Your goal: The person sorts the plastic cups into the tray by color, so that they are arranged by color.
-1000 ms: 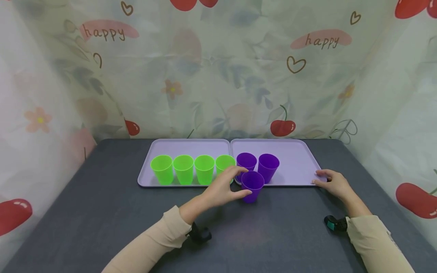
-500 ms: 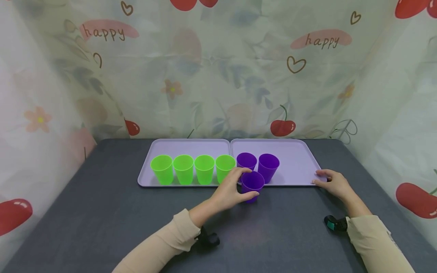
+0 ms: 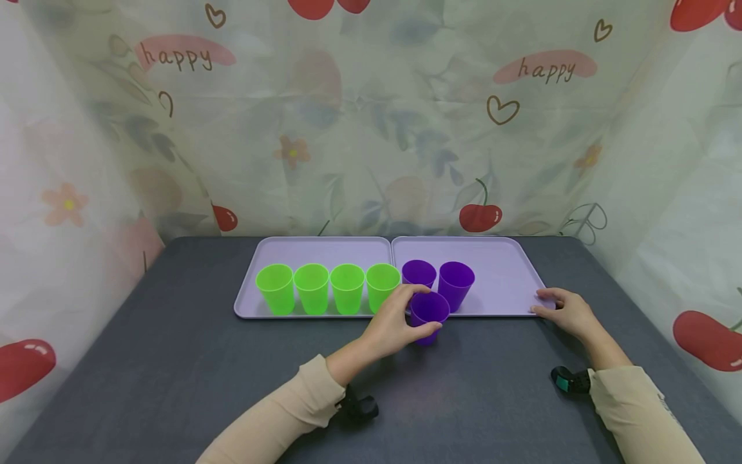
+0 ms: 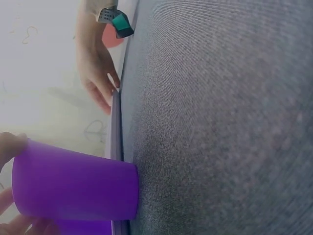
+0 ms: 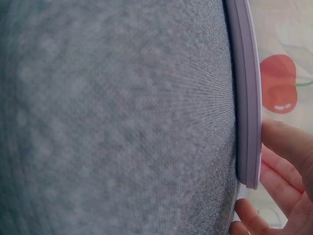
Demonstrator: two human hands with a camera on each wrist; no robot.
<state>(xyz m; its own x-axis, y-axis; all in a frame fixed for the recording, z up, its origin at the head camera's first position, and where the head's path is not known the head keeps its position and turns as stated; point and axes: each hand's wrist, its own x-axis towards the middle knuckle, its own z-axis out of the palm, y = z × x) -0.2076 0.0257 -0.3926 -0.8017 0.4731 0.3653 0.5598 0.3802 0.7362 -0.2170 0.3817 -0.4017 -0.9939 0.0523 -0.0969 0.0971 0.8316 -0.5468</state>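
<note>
My left hand (image 3: 400, 317) holds a purple cup (image 3: 430, 309) near its rim, thumb on the near side and fingers on the far side. This cup stands upright on the table, just in front of the right lilac tray (image 3: 504, 277). In the left wrist view, the cup's (image 4: 76, 183) base is right at the cloth, with fingers around its rim end. Two more purple cups, one partly hidden (image 3: 418, 270) and one to its right (image 3: 456, 285), are upright in that tray. My right hand (image 3: 570, 314) grips the tray's near right corner; the right wrist view shows the thumb on its rim (image 5: 250, 98).
A second lilac tray (image 3: 324, 250) adjoins on the left, with a row of several green cups (image 3: 311, 288) along its front. Dark grey cloth covers the table (image 3: 174, 374). A printed curtain (image 3: 359, 129) hangs behind and at both sides.
My left hand has moved right, its thumb and fingers coming further around the front purple cup. The cup has stayed in place, and my right hand remains at the tray corner.
</note>
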